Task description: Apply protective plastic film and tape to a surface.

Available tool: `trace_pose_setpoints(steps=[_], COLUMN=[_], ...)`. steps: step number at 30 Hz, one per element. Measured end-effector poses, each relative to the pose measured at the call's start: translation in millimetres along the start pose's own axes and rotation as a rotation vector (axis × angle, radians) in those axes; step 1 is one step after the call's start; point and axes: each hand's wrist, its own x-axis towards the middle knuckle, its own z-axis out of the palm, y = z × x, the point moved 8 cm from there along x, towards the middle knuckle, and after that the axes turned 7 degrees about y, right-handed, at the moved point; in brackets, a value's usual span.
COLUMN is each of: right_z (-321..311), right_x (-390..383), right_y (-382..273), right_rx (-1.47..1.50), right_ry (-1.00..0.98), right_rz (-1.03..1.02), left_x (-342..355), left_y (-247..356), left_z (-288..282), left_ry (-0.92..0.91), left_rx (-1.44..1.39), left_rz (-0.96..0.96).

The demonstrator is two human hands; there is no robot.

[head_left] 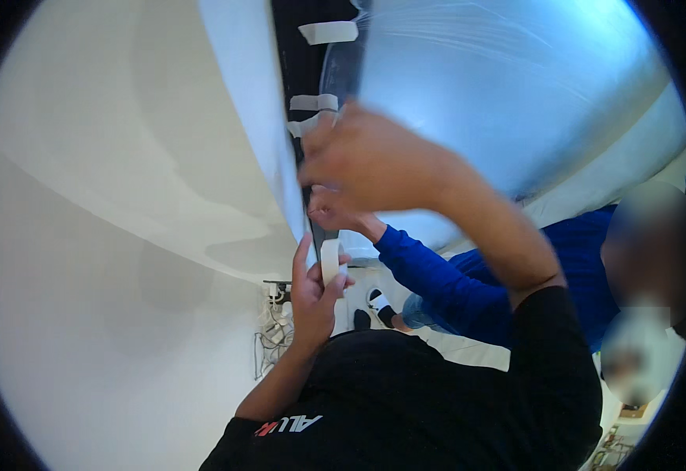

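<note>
My left hand [315, 294] is closed round a white roll of tape [329, 263], its index finger extended along the side. My right hand [343, 157] is raised over a dark vertical strip [303, 59], its bent fingers smeared by motion at short pale tape pieces [311, 103]; whether they grip one is unclear. Just below it, a co-worker's hand [331, 208] is at the same strip, partly hidden by mine. Another white tape tab [327, 31] sticks higher on the strip, beside shiny plastic sheeting [484, 71].
A white wall [107, 235] fills the left. The co-worker [468, 290] in a blue long sleeve stands close on the right. Cables and plugs [272, 330] lie by the wall's foot, near the co-worker's sandalled foot [378, 302] on the pale floor [472, 347].
</note>
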Motion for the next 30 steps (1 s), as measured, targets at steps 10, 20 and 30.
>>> trace_pose_setpoints(steps=[10, 20, 30], right_z=[184.2, 197.9, 194.2], right_x=[-67.6, -143.3, -186.1], right_y=[-93.4, -107.4, -119.8], right_rx=[0.812, 0.843, 0.905], right_ry=[-0.344, 0.130, 0.090], right_rz=[0.286, 0.659, 0.935], left_x=[-48.1, -59.5, -60.9], left_y=[12.6, -18.9, -54.3], left_z=[-54.9, -71.7, -75.2], left_ry=[0.051, -0.046, -0.296], left_rx=[0.322, 0.556, 0.825], left_rz=[-0.079, -0.187, -0.437])
